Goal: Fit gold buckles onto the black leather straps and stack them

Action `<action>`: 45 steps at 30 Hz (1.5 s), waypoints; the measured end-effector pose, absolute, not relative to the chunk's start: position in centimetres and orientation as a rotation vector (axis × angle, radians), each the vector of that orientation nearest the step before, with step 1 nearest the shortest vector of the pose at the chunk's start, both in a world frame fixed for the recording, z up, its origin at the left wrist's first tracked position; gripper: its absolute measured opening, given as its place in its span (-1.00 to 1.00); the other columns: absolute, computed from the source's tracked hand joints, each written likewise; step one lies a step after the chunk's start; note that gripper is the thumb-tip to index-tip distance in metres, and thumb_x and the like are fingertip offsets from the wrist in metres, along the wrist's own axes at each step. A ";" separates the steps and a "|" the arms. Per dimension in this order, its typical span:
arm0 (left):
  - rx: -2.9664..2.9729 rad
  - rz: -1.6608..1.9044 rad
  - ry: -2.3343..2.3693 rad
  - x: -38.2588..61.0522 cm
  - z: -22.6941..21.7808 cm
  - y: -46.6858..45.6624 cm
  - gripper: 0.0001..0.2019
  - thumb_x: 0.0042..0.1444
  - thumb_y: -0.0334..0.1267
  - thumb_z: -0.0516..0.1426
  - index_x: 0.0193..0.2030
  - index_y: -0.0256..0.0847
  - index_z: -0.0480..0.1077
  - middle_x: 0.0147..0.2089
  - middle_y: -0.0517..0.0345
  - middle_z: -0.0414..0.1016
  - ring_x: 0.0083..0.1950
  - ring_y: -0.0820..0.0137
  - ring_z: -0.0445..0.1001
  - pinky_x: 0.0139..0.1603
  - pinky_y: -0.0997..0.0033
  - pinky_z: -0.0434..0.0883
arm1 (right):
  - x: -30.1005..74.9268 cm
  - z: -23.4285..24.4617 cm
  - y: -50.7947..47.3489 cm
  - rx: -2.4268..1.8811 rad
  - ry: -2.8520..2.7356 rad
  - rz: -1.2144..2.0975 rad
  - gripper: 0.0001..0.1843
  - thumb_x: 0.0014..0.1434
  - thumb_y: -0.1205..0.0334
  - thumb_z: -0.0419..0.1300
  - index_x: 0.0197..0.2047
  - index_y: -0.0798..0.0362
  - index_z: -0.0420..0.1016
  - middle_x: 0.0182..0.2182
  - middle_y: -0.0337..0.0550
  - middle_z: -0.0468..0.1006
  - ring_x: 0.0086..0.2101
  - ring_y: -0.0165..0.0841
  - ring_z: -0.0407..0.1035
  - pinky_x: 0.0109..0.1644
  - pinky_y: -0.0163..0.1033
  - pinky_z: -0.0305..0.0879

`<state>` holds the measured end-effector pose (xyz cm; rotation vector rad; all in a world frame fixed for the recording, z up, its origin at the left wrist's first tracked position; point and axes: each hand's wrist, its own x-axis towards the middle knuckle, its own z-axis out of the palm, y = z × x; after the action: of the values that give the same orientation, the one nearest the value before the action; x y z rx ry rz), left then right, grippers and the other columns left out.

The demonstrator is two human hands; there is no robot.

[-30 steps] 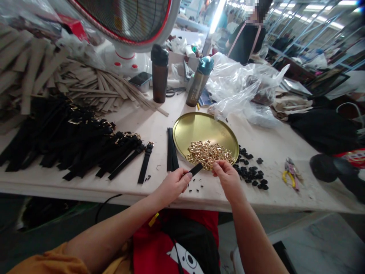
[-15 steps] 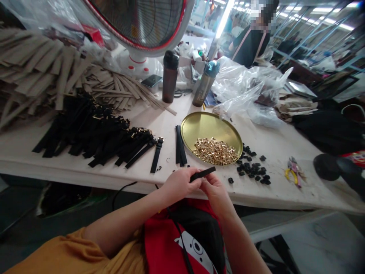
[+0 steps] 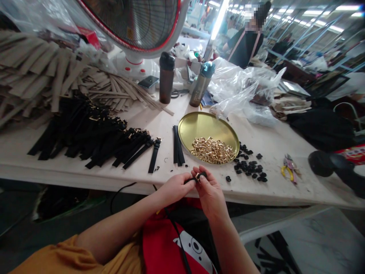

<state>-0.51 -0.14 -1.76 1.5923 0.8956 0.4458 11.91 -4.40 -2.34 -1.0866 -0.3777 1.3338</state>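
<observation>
Strips [image 3: 31, 64], beige and loosely heaped, lie toward the far left of the table [image 3: 264, 137]. In front of them a pile of black straps [image 3: 71, 140] runs down toward the near edge, gilt glinting at its upper side; a single buckled strap [image 3: 154, 155] lies alone just right of it. Next come a few flat black strips [image 3: 178, 146], nearly square to the near edge and right beside the tray's left rim.

The left hand [image 3: 176, 187] pinches a black strap [image 3: 189, 180] between thumb and fingers, over the middle of the table's near edge. The strap should be light, bendy enough to fold, and hard to damage; its flat faces are the place to pinch, close to the gilt buckle [image 3: 197, 176], where it will sag least. The buckle looks small, hard and smooth, apt to slip or twist, so its outer frame suits the fingertips. The right hand [image 3: 212, 192] has its thumb on the strap beside the buckle, the fingers bent behind.

Beyond the hands, the round tray [image 3: 205, 123] bears loose buckles [image 3: 212, 150] near its front rim. Small black pieces [image 3: 251, 167] lie scattered off its right rim; farther right rest pliers [image 3: 289, 169] with a yellow handle.
</observation>
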 end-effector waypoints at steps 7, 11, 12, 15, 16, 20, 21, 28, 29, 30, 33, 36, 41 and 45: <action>1.582 0.494 0.944 0.0 -2.3 -0.2 -0.75 0.13 -0.19 -0.07 -0.17 -0.27 0.29 -0.20 0.10 0.42 -0.18 0.38 0.35 -0.14 0.44 0.26 | 10.9 -4.0 -5.4 -1.181 -0.430 1.293 -0.66 0.00 0.16 0.23 -0.11 -0.01 0.36 -0.15 -0.18 0.51 -0.10 -0.34 0.35 0.09 -0.12 0.14; 1.585 0.396 0.968 0.1 -2.6 0.1 -0.77 0.12 -0.14 -0.06 -0.34 -0.26 0.27 -0.42 0.19 0.37 -0.38 0.45 0.32 -0.39 0.52 0.24 | 11.7 -4.6 -5.6 -1.425 -0.583 1.155 -0.71 0.05 0.05 0.17 -0.21 0.06 0.43 -0.29 -0.16 0.53 -0.25 -0.34 0.38 -0.06 -0.18 0.23; 1.570 0.363 0.967 0.2 -2.6 0.2 -0.77 0.12 -0.13 -0.06 -0.37 -0.25 0.26 -0.49 0.23 0.32 -0.45 0.48 0.29 -0.46 0.54 0.21 | 12.0 -4.8 -5.5 -1.457 -0.593 1.139 -0.71 0.04 0.04 0.16 -0.25 0.07 0.44 -0.33 -0.17 0.53 -0.30 -0.35 0.38 -0.11 -0.19 0.25; 1.479 0.310 0.939 0.3 -2.7 0.2 -0.77 0.12 -0.11 -0.08 -0.38 -0.22 0.21 -0.59 0.32 0.22 -0.60 0.54 0.18 -0.60 0.57 0.12 | 12.6 -5.0 -5.3 -1.424 -0.549 1.181 -0.71 0.03 0.01 0.17 -0.30 0.08 0.42 -0.39 -0.19 0.51 -0.38 -0.37 0.37 -0.22 -0.22 0.28; 1.445 0.303 0.931 0.3 -2.8 0.2 -0.77 0.12 -0.10 -0.09 -0.39 -0.21 0.19 -0.60 0.33 0.21 -0.62 0.55 0.16 -0.62 0.57 0.11 | 12.8 -5.0 -5.2 -1.408 -0.541 1.194 -0.71 0.03 0.01 0.17 -0.31 0.08 0.41 -0.40 -0.19 0.50 -0.39 -0.37 0.37 -0.24 -0.23 0.28; 1.393 0.306 0.934 0.5 -3.0 0.2 -0.79 0.10 -0.13 -0.08 -0.43 -0.21 0.15 -0.62 0.35 0.20 -0.64 0.58 0.12 -0.61 0.58 0.10 | 13.0 -4.6 -5.4 -1.541 -0.787 1.037 -0.74 0.07 0.05 0.13 -0.31 0.08 0.41 -0.44 -0.19 0.48 -0.40 -0.35 0.35 -0.26 -0.21 0.27; 1.402 0.313 0.935 0.6 -3.1 0.2 -0.80 0.09 -0.14 -0.07 -0.44 -0.21 0.16 -0.62 0.35 0.21 -0.63 0.58 0.13 -0.59 0.58 0.10 | 13.0 -4.5 -5.6 -1.598 -0.915 0.908 -0.77 0.07 0.08 0.14 -0.32 0.08 0.43 -0.44 -0.18 0.48 -0.38 -0.34 0.35 -0.24 -0.20 0.27; 1.492 0.356 0.952 0.3 -2.9 -0.2 -0.80 0.07 -0.16 -0.04 -0.47 -0.22 0.19 -0.60 0.33 0.24 -0.54 0.54 0.22 -0.51 0.57 0.14 | 13.4 -4.4 -6.6 -1.617 -1.312 0.556 -0.89 0.09 0.23 0.13 -0.30 0.04 0.44 -0.39 -0.15 0.48 -0.33 -0.32 0.35 -0.19 -0.18 0.27; 1.503 0.351 0.947 0.3 -2.7 -0.3 -0.79 0.07 -0.14 -0.03 -0.46 -0.22 0.19 -0.60 0.33 0.25 -0.55 0.54 0.21 -0.52 0.57 0.14 | 13.4 -4.3 -6.6 -1.619 -1.240 0.640 -0.89 0.10 0.21 0.13 -0.31 0.05 0.42 -0.40 -0.16 0.48 -0.34 -0.33 0.36 -0.22 -0.19 0.28; 1.507 0.344 0.935 0.2 -2.5 -0.4 -0.78 0.07 -0.12 -0.03 -0.46 -0.22 0.20 -0.60 0.32 0.27 -0.56 0.55 0.20 -0.52 0.57 0.13 | 13.5 -4.3 -6.6 -1.618 -1.167 0.715 -0.88 0.10 0.19 0.13 -0.32 0.06 0.40 -0.41 -0.17 0.48 -0.36 -0.34 0.36 -0.24 -0.20 0.28; 1.485 0.343 0.899 0.1 -2.1 -0.5 -0.71 0.05 -0.02 0.00 -0.47 -0.23 0.20 -0.62 0.33 0.27 -0.59 0.56 0.17 -0.55 0.58 0.12 | 13.4 -3.8 -6.8 -1.604 -1.057 0.811 -0.85 0.07 0.16 0.15 -0.33 0.06 0.36 -0.44 -0.21 0.47 -0.40 -0.36 0.35 -0.27 -0.23 0.28; 1.434 0.353 0.903 0.2 -2.2 -0.6 -0.67 0.01 0.02 0.04 -0.49 -0.23 0.19 -0.66 0.35 0.24 -0.63 0.57 0.16 -0.58 0.58 0.11 | 13.3 -3.1 -7.3 -1.584 -1.114 0.771 -0.88 0.09 0.18 0.13 -0.33 0.04 0.36 -0.45 -0.24 0.44 -0.41 -0.38 0.33 -0.29 -0.26 0.27; 1.446 0.381 0.895 0.7 -2.2 -0.7 -0.69 0.00 -0.08 0.07 -0.17 -0.22 0.26 -0.53 0.30 0.36 -0.60 0.52 0.26 -0.57 0.55 0.18 | 14.9 -2.3 -8.3 -1.516 -1.327 0.812 -0.77 0.19 0.15 -0.03 -0.28 0.03 0.42 -0.41 -0.19 0.46 -0.37 -0.35 0.35 -0.29 -0.26 0.27; 1.654 0.317 0.835 1.0 -1.6 -0.4 -0.73 0.08 -0.11 -0.02 -0.20 -0.21 0.35 -0.52 0.27 0.37 -0.48 0.47 0.33 -0.40 0.51 0.23 | 20.3 -3.4 -7.1 -1.820 -1.264 0.545 -0.72 0.12 0.08 0.04 -0.23 0.08 0.40 -0.38 -0.11 0.46 -0.36 -0.30 0.35 -0.25 -0.21 0.26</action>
<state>1.01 -0.43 -1.57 1.6539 0.8351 0.3173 20.30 -7.13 -3.39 -1.8204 -1.2640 0.5451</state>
